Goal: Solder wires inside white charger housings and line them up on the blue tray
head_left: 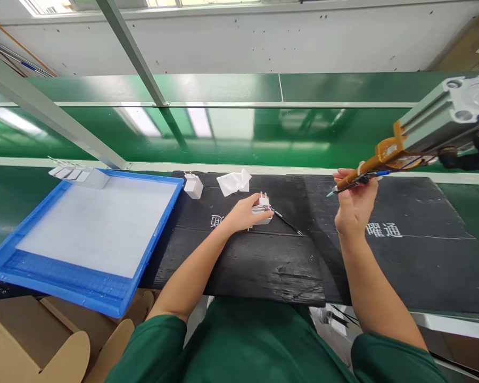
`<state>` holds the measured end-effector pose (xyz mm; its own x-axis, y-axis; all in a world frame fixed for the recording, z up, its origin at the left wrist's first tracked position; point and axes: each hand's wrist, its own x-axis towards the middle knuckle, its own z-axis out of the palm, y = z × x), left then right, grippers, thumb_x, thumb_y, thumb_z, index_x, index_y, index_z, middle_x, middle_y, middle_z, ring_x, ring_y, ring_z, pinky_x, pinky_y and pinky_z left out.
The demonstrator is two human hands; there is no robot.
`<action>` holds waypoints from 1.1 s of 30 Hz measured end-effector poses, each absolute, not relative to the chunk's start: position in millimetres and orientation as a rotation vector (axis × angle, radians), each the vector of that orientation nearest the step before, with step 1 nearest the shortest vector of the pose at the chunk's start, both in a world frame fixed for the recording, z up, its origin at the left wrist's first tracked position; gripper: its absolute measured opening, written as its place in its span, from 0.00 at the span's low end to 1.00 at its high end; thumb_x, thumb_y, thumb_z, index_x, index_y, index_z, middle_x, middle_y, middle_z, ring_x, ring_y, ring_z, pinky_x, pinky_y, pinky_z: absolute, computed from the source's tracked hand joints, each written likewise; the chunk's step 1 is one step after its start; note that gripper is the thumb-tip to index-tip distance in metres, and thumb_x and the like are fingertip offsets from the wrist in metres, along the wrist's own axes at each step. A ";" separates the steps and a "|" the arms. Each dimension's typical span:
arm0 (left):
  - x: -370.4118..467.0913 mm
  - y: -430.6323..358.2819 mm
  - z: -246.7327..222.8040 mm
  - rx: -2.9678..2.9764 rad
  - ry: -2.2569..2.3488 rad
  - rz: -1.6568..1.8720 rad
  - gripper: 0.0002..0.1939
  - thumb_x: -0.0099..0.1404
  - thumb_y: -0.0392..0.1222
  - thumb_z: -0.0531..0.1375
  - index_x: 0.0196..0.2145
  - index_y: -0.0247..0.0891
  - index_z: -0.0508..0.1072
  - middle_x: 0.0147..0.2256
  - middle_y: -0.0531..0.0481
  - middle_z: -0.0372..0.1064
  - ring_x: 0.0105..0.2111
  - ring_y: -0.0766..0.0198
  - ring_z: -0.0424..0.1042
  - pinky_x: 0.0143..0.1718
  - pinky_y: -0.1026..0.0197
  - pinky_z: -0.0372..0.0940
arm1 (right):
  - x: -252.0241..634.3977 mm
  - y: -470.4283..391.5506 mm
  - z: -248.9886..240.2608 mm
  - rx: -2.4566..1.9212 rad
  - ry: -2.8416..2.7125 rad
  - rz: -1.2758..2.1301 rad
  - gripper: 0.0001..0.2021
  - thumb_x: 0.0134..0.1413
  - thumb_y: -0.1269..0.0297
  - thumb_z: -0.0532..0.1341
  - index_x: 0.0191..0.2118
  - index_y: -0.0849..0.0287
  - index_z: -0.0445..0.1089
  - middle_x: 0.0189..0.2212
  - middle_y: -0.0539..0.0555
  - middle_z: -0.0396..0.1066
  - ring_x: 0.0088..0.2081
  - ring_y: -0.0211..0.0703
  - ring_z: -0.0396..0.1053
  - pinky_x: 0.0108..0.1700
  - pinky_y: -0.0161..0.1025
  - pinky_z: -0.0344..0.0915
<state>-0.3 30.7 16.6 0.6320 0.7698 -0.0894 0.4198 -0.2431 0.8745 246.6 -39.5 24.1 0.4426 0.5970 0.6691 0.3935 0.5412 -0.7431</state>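
On the black mat (263, 266), my left hand (241, 214) is closed around a white plug adapter (264, 202) whose two metal pins point up. A thin black pen-like stick (287, 222) lies just right of it. My right hand (356, 207) is raised off to the right, fingers wrapped around a tool (367, 166) with a brown barrel and a pale teal pointed tip, aimed left. The tip is apart from the adapter. A second white adapter (193, 187) stands near the mat's back edge, beside a crumpled white cloth (234, 182).
To the left, a blue tray (122, 303) lined with a white sheet holds several white adapters (80, 175) at its back. The tool's large grey cylinder body (443, 114) overhangs the right side. Metal posts (131, 50) rise behind; cardboard boxes (35, 340) sit below the tray.
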 end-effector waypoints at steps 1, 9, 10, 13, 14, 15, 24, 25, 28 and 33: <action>2.9 30.5 13.4 1.837 0.926 0.506 0.18 0.60 0.50 0.63 0.45 0.40 0.70 0.43 0.48 0.76 0.42 0.58 0.75 0.47 0.59 0.67 | 246.7 -39.5 24.0 -1.053 -1.162 0.161 0.21 0.56 0.51 0.62 0.55 0.48 0.64 0.47 0.55 0.70 0.49 0.51 0.71 0.57 0.60 0.65; 7.3 28.5 14.2 2.035 0.872 0.566 0.15 0.60 0.35 0.55 0.46 0.40 0.67 0.43 0.47 0.77 0.45 0.58 0.71 0.52 0.55 0.64 | 247.0 -38.5 23.2 -1.076 -1.172 0.162 0.21 0.56 0.49 0.62 0.55 0.46 0.64 0.48 0.56 0.70 0.49 0.51 0.71 0.58 0.60 0.64; 4.8 28.2 17.8 2.095 0.856 0.545 0.16 0.61 0.36 0.55 0.48 0.40 0.68 0.45 0.47 0.76 0.48 0.57 0.70 0.54 0.53 0.63 | 246.7 -38.8 23.3 -1.073 -1.175 0.163 0.21 0.57 0.50 0.62 0.55 0.46 0.64 0.48 0.55 0.70 0.49 0.51 0.71 0.58 0.59 0.64; -2.8 26.2 28.3 2.204 0.814 0.443 0.23 0.66 0.40 0.52 0.59 0.40 0.64 0.53 0.46 0.71 0.55 0.54 0.64 0.61 0.48 0.56 | 246.1 -39.5 23.8 -1.051 -1.190 0.169 0.21 0.58 0.53 0.62 0.56 0.45 0.64 0.48 0.54 0.70 0.49 0.49 0.71 0.58 0.57 0.64; -4.7 25.3 30.7 2.225 0.809 0.417 0.25 0.68 0.41 0.50 0.62 0.40 0.61 0.54 0.45 0.70 0.56 0.54 0.63 0.61 0.47 0.55 | 246.0 -39.6 23.9 -1.042 -1.195 0.170 0.21 0.58 0.53 0.62 0.56 0.44 0.64 0.48 0.54 0.70 0.49 0.49 0.71 0.58 0.57 0.64; -6.1 24.4 32.2 2.244 0.806 0.405 0.26 0.69 0.42 0.49 0.63 0.40 0.60 0.55 0.45 0.70 0.56 0.53 0.63 0.61 0.48 0.55 | 245.9 -39.7 24.0 -1.036 -1.199 0.170 0.21 0.58 0.54 0.62 0.57 0.43 0.64 0.48 0.53 0.70 0.49 0.48 0.71 0.58 0.56 0.64; -2.1 22.6 30.1 2.325 1.032 0.321 0.16 0.67 0.51 0.58 0.47 0.40 0.70 0.37 0.47 0.75 0.40 0.55 0.74 0.43 0.58 0.65 | 245.9 -39.0 22.7 -1.029 -1.198 0.159 0.19 0.59 0.54 0.62 0.56 0.44 0.66 0.48 0.53 0.70 0.48 0.46 0.71 0.55 0.51 0.66; -0.3 21.6 30.1 2.330 1.058 0.289 0.16 0.67 0.52 0.57 0.47 0.40 0.70 0.36 0.48 0.75 0.39 0.55 0.75 0.42 0.58 0.65 | 246.1 -38.9 22.6 -1.027 -1.206 0.155 0.20 0.59 0.54 0.62 0.56 0.43 0.66 0.49 0.53 0.70 0.48 0.46 0.71 0.54 0.50 0.66; 5.0 16.3 30.9 2.362 1.098 0.201 0.17 0.70 0.52 0.55 0.51 0.41 0.66 0.39 0.48 0.75 0.41 0.55 0.75 0.41 0.58 0.66 | 246.5 -38.8 22.5 -1.024 -1.233 0.139 0.20 0.60 0.56 0.61 0.57 0.43 0.65 0.49 0.52 0.70 0.48 0.46 0.71 0.53 0.50 0.67; 11.0 6.9 28.4 2.507 1.222 0.074 0.19 0.71 0.50 0.53 0.56 0.40 0.62 0.48 0.44 0.73 0.50 0.53 0.72 0.40 0.59 0.66 | 247.2 -38.8 21.5 -1.044 -1.247 0.124 0.19 0.61 0.55 0.60 0.57 0.44 0.64 0.49 0.53 0.70 0.49 0.46 0.72 0.54 0.51 0.67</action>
<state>11.0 6.9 28.4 0.6269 0.7720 -0.1046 0.7538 -0.5672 0.3318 247.2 -38.8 21.5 0.3745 0.5944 0.7116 0.4431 0.5594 -0.7005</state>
